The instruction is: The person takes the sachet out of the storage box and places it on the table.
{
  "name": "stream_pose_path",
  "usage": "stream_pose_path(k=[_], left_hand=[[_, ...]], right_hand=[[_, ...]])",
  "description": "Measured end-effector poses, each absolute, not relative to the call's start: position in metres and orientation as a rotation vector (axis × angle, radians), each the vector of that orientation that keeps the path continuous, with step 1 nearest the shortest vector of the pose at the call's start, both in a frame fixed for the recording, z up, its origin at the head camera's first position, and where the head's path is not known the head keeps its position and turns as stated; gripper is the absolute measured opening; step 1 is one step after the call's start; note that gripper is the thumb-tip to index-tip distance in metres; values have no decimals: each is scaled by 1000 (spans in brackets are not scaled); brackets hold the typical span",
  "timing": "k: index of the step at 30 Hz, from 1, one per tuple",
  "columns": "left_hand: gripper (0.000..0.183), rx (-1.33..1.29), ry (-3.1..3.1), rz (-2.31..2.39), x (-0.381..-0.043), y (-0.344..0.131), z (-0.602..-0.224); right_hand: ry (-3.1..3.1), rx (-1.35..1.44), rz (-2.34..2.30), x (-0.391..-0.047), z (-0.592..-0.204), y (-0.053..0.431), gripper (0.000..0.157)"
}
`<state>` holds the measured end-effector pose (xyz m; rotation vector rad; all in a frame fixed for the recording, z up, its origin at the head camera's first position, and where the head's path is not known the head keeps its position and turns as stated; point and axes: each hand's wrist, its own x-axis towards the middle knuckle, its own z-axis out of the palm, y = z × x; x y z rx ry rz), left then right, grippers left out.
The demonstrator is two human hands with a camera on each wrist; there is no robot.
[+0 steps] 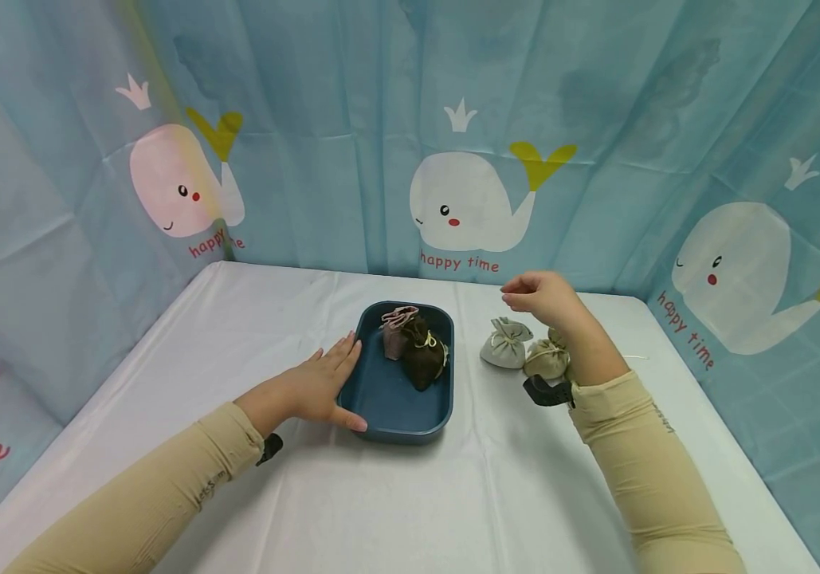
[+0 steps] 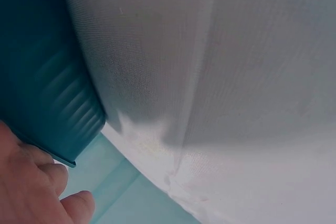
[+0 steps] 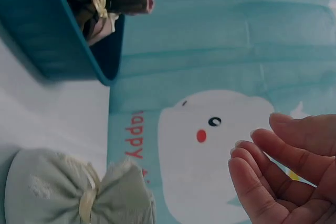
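My left hand (image 1: pixel 315 387) rests with spread fingers along the left rim of a dark blue rectangular bin (image 1: pixel 378 408). Inside the bin lie a dark brown drawstring pouch (image 1: pixel 422 368) and a pinkish one (image 1: pixel 393 343), side by side toward the back. The right hand (image 1: pixel 544 298) hovers over the table to the right, fingers loosely bent and nothing between them. Below it stand a pale grey-green pouch (image 1: pixel 504 351) and a beige pouch (image 1: pixel 544 362); something similar behind them is partly covered by the wrist. In the right wrist view the grey-green pouch (image 3: pixel 52 192) sits apart from the fingers.
A white cloth covers the table (image 1: pixel 381 502). Blue curtains with whale prints (image 1: pixel 463 203) hang around its back and sides. A thin pale strip (image 1: pixel 635 357) lies right of the right wrist.
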<state>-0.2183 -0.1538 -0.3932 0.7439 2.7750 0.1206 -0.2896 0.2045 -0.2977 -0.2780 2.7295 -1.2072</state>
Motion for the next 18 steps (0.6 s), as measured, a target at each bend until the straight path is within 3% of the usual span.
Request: stream_pose_path(k=[18], left_hand=[[130,744,2769,119,-218,-153,-392]], right_hand=[[2726,-410,-1113,-308,-325,140,21]])
